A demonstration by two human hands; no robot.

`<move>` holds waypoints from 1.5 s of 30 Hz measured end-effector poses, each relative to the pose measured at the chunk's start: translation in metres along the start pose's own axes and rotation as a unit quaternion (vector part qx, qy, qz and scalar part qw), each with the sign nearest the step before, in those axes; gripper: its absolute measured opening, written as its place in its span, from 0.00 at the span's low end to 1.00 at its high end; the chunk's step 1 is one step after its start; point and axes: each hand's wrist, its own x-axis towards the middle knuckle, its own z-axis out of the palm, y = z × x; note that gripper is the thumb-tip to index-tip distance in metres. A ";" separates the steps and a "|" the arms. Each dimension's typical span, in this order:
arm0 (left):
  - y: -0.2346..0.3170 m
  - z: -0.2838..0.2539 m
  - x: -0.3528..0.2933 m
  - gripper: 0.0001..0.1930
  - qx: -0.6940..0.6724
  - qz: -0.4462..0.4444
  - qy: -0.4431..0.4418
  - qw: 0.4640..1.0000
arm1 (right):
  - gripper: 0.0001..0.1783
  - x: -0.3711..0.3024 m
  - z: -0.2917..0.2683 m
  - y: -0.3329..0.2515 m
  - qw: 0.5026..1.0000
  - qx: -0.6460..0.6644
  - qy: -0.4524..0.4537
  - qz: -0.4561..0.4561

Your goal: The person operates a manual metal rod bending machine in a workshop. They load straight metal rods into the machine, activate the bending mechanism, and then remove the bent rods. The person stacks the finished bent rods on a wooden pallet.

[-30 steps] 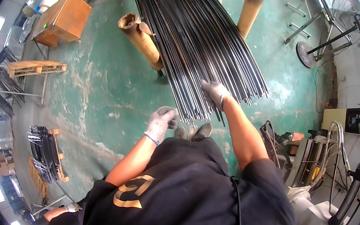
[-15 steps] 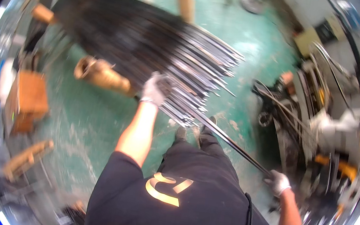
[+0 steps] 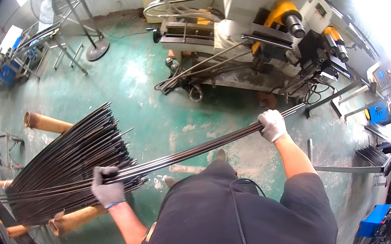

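A thin bundle of long dark metal rods (image 3: 190,153) stretches slantwise in front of me, its right end higher in the picture. In its grey-white glove, my left hand (image 3: 108,187) is closed round the bundle near the left. My right hand (image 3: 272,125), gloved too, grips it close to the right end, and several rod tips poke out past the fingers. Under and beyond my left hand lies a big fanned pile of similar dark rods (image 3: 75,155). The left part of the held bundle runs over this pile, so its far end is hard to separate.
Thick brown tubes (image 3: 52,124) lie under the pile. Ahead stands a machine with a yellow motor (image 3: 285,16) and cables; bent hoses (image 3: 181,78) lie on the floor before it. A metal frame (image 3: 347,168) and a blue box (image 3: 373,220) are at the right.
My body has turned to the right, so the pile now sits lower left and the machine straight ahead. Both hands still hold the rods, swung with the right end now farther from me.
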 end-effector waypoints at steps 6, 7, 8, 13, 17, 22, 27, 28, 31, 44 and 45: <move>0.026 0.118 0.002 0.07 -0.006 0.049 -0.109 0.993 | 0.04 -0.082 0.013 0.135 0.955 -0.011 0.106 0.278; 0.003 0.135 0.002 0.07 0.005 0.031 -0.106 0.994 | 0.06 -0.085 0.020 0.138 0.886 -0.024 0.167 0.432; -0.024 0.153 0.003 0.07 0.009 0.010 -0.121 0.993 | 0.08 -0.083 0.030 0.138 0.788 -0.038 0.224 0.572; -0.176 0.204 0.024 0.06 0.048 -0.074 -0.164 0.983 | 0.14 -0.035 0.016 0.061 0.067 0.908 0.224 0.347; -0.258 0.254 0.002 0.08 0.165 -0.133 -0.269 0.940 | 0.03 0.023 -0.004 0.060 0.099 0.820 0.332 0.455; -0.223 0.299 0.100 0.14 0.096 -0.165 -0.349 0.918 | 0.08 0.004 -0.012 0.162 0.175 0.747 0.413 0.490; -0.236 0.316 0.176 0.10 0.143 -0.171 -0.348 0.910 | 0.12 0.019 -0.021 0.222 0.185 0.683 0.513 0.485; -0.248 0.317 0.187 0.09 0.151 -0.165 -0.343 0.912 | 0.12 0.035 -0.023 0.220 0.186 0.697 0.516 0.461; -0.292 0.322 0.216 0.07 0.189 -0.165 -0.325 0.912 | 0.08 0.095 -0.027 0.194 0.220 0.749 0.465 0.418; -0.375 0.357 0.235 0.18 0.202 -0.267 -0.162 0.928 | 0.07 0.173 0.006 0.273 0.248 0.649 0.495 0.522; -0.375 0.356 0.241 0.18 0.187 -0.270 -0.158 0.931 | 0.08 0.173 0.013 0.284 0.240 0.654 0.502 0.512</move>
